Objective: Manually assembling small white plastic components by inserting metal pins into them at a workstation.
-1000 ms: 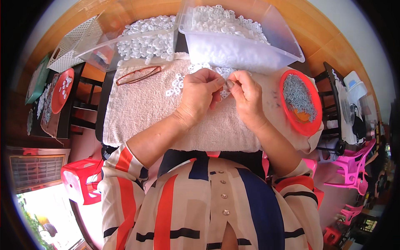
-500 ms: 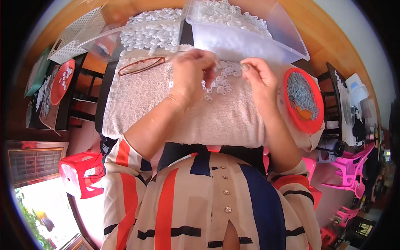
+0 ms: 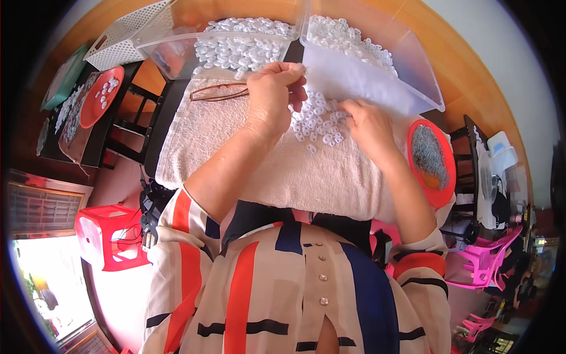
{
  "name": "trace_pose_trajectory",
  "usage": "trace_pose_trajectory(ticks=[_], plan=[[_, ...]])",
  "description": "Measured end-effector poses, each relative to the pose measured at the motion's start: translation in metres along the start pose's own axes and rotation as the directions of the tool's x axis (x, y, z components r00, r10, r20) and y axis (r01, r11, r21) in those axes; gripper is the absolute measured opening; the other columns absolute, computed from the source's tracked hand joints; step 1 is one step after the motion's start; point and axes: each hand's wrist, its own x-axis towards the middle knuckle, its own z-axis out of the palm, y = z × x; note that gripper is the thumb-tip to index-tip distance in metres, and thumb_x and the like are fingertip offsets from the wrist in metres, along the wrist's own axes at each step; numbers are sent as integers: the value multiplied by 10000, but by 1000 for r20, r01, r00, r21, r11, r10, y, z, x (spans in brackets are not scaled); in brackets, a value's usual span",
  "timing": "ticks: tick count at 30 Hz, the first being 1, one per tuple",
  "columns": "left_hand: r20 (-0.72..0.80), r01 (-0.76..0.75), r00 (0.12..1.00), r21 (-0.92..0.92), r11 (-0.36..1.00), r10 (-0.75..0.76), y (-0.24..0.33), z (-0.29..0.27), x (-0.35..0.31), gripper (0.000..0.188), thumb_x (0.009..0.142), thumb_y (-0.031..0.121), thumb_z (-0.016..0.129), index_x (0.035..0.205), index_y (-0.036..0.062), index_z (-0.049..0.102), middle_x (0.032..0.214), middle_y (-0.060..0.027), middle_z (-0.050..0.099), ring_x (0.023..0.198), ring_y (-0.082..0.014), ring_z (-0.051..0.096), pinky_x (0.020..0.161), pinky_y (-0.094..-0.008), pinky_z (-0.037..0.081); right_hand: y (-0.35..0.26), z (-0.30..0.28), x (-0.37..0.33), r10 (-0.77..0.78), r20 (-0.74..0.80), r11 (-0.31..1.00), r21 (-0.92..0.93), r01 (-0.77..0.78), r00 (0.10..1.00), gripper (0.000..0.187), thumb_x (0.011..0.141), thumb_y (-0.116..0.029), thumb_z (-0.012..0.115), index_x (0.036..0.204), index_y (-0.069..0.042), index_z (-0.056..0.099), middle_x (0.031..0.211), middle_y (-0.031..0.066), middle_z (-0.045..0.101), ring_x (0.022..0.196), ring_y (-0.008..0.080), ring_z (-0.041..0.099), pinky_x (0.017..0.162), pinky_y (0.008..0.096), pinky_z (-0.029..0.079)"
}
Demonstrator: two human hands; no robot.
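A pile of small white plastic pieces (image 3: 315,121), each with holes in it, lies on a beige towel (image 3: 283,171). My left hand (image 3: 270,97) is raised beyond the pile's left side, its thumb and fingers pinched on a small white plastic piece. At the pile's right edge, my right hand (image 3: 370,127) reaches down with bent fingers drawn together among the pieces. Whatever its fingertips grip is hidden. To the right, a red oval basin (image 3: 448,177) holds many small grey metal parts.
Behind the towel stand two clear plastic bins, the left bin (image 3: 177,59) and the right bin (image 3: 365,82), both heaped with white pieces. Brown-framed glasses (image 3: 206,97) lie near my left hand. A red plate (image 3: 91,106) is on a side table; a red stool (image 3: 97,236) stands lower left.
My right hand has come down from a raised pinch to the pile. The left hand is now turned with its pinched fingertips upward. The whole view has shifted slightly.
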Motion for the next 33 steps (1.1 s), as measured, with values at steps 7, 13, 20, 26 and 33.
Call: trace_pose_trajectory(ticks=[7, 13, 20, 26, 33], plan=[[82, 78, 992, 148, 986, -91, -10, 6, -8, 113, 851, 65, 648, 803, -22, 594, 669, -75, 583, 460, -140, 522, 369, -264, 364, 1, -8, -7, 17, 76, 1000, 7, -18, 997, 132, 758, -42, 610, 888, -49, 636, 909, 142, 643, 810, 348, 629, 715, 435, 488], [144, 129, 974, 269, 954, -173, -18, 9, -9, 126, 869, 91, 649, 825, -14, 596, 700, -73, 591, 490, -140, 538, 394, -252, 362, 25, -10, -19, 177, 144, 722, 653, -228, 974, 76, 825, -45, 638, 890, -11, 621, 814, 13, 628, 699, 116, 595, 623, 270, 455], [222, 138, 950, 337, 931, -221, -25, 12, -13, 124, 893, 93, 630, 841, -17, 605, 702, -66, 595, 498, -128, 537, 396, -249, 372, 25, -28, -34, 270, 282, 567, 726, -389, 921, 88, 874, -78, 626, 926, -7, 624, 791, -13, 601, 666, 62, 548, 629, 211, 421], [327, 118, 919, 303, 946, -219, -34, 14, -21, 142, 907, 120, 631, 849, -7, 604, 707, -52, 597, 515, -112, 539, 404, -237, 382, 4, -36, -28, 247, 347, 306, 858, -412, 905, 172, 920, -183, 593, 950, -18, 629, 793, 19, 628, 667, 106, 592, 575, 208, 397], [301, 69, 934, 372, 925, -190, -32, 18, -28, 165, 906, 154, 641, 849, 4, 603, 708, -38, 597, 521, -92, 539, 413, -224, 388, -4, -31, -25, 304, 294, 238, 898, -371, 906, 172, 906, -199, 602, 934, -31, 628, 753, 9, 624, 622, 93, 578, 571, 214, 403]])
